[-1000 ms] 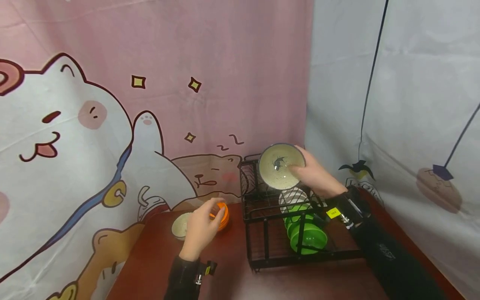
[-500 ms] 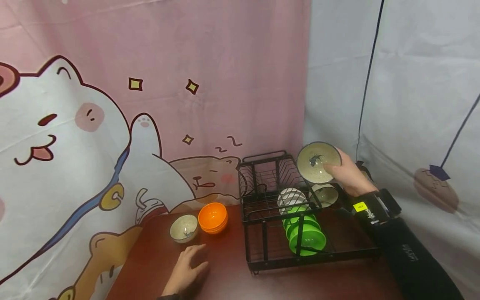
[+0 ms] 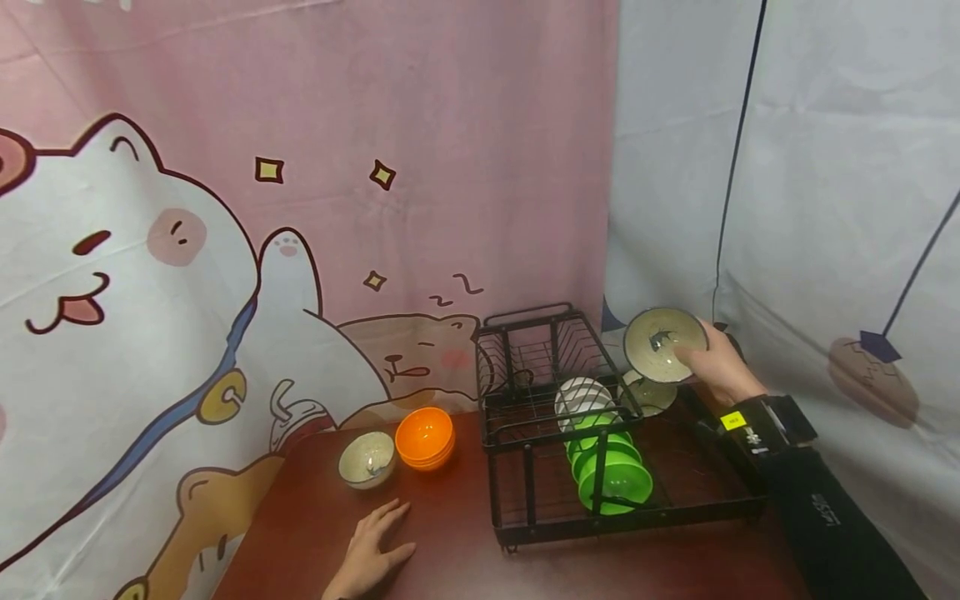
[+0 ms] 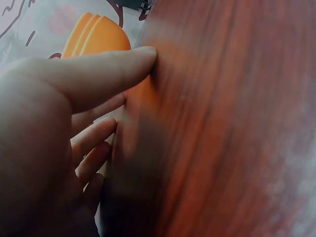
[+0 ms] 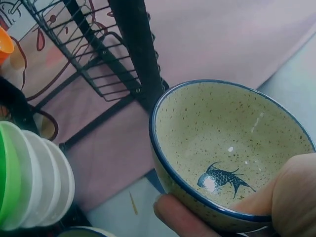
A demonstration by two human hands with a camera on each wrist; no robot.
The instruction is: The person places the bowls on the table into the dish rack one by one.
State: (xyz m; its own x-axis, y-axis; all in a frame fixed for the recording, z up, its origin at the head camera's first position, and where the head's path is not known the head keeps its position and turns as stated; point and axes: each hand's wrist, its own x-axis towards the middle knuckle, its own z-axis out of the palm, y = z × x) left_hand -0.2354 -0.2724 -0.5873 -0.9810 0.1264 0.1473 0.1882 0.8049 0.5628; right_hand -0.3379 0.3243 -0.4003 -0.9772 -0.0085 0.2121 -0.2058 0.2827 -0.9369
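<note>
My right hand (image 3: 723, 367) grips a speckled cream bowl (image 3: 660, 343) with a blue rim and a blue fish inside, thumb within and fingers beneath, as the right wrist view shows. The bowl is held tilted above another cream bowl (image 3: 651, 398) at the right of the black dish rack (image 3: 528, 437). White bowls (image 3: 579, 398) and green bowls (image 3: 617, 482) stand nested in the rack's lower level. My left hand (image 3: 369, 554) rests on the table with fingers spread, in front of a second speckled bowl (image 3: 367, 460) and stacked orange bowls (image 3: 425, 438).
The reddish-brown table (image 3: 442, 542) bears everything. The rack's raised wire shelf (image 3: 543, 358) overhangs the left part of its lower level. A pink cartoon curtain (image 3: 450, 167) hangs behind, and a pale one (image 3: 810, 208) stands close at the right.
My right hand has carried the bowl rightward, then down toward the bowl in the rack. My left hand has drawn back from the orange bowls and come down onto the table.
</note>
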